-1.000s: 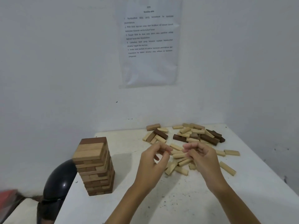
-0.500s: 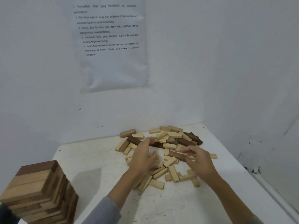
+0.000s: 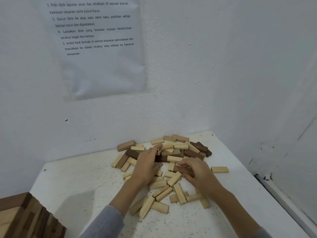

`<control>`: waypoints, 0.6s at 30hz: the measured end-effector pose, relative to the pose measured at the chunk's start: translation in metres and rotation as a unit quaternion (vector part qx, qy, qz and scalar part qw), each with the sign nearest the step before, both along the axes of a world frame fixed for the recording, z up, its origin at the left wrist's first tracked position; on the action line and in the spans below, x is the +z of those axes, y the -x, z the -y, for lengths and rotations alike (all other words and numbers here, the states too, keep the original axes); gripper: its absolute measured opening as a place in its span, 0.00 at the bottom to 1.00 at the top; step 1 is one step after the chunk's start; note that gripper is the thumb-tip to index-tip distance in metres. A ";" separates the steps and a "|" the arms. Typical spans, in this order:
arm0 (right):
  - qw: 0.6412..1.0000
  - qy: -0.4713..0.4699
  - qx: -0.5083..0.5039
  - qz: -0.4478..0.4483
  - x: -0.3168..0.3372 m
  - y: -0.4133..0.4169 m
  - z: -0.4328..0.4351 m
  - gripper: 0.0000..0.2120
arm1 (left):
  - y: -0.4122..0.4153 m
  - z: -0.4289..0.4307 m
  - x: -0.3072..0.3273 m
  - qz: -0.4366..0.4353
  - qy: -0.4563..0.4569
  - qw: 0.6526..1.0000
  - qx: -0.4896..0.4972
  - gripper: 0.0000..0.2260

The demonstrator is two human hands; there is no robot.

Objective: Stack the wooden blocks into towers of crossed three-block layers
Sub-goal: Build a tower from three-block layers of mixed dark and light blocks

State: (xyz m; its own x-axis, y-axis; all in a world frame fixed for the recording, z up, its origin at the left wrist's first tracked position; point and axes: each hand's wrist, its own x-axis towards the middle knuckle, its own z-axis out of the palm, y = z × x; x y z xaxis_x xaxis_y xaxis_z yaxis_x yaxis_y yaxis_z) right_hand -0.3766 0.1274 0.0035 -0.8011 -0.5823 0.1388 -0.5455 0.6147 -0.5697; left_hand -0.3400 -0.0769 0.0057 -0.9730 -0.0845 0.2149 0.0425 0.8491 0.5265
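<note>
A loose pile of wooden blocks [image 3: 173, 148], pale and dark, lies spread over the back of the white table [image 3: 89, 182]. My left hand [image 3: 145, 164] rests flat on the pile with its fingers stretched toward the wall, covering several blocks. My right hand [image 3: 199, 172] is curled over a dark brown block [image 3: 182, 170], fingers closing around it. A built tower of crossed layers [image 3: 29, 219] shows only its top at the bottom left corner.
The table sits in a corner between two white walls. A printed instruction sheet [image 3: 99, 48] hangs on the back wall. One pale block [image 3: 219, 169] lies apart to the right. The table's right edge runs down toward the bottom right.
Both hands went from hovering in front of the pile down onto it. The view swung right and closer, so the tower slid to the bottom left corner.
</note>
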 end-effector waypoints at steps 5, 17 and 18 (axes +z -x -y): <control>0.998 0.057 -0.004 -0.012 -0.006 0.000 0.002 0.19 | 0.000 0.002 0.005 0.022 0.002 1.000 -0.018 0.28; 0.969 0.210 -0.072 0.112 0.009 -0.009 0.005 0.18 | -0.004 0.003 0.014 0.022 0.035 0.999 -0.004 0.26; 0.966 0.218 -0.074 0.119 0.009 -0.010 0.006 0.18 | -0.005 0.003 0.013 0.010 0.036 0.999 0.008 0.26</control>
State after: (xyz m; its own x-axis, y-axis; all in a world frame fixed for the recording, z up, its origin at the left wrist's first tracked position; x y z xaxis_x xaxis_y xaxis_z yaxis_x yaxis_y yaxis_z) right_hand -0.3667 0.1219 0.0127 -0.9108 -0.3863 0.1457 -0.2906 0.3491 -0.8909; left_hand -0.3352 -0.0799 0.0189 -0.9758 -0.0854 0.2015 0.0182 0.8858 0.4638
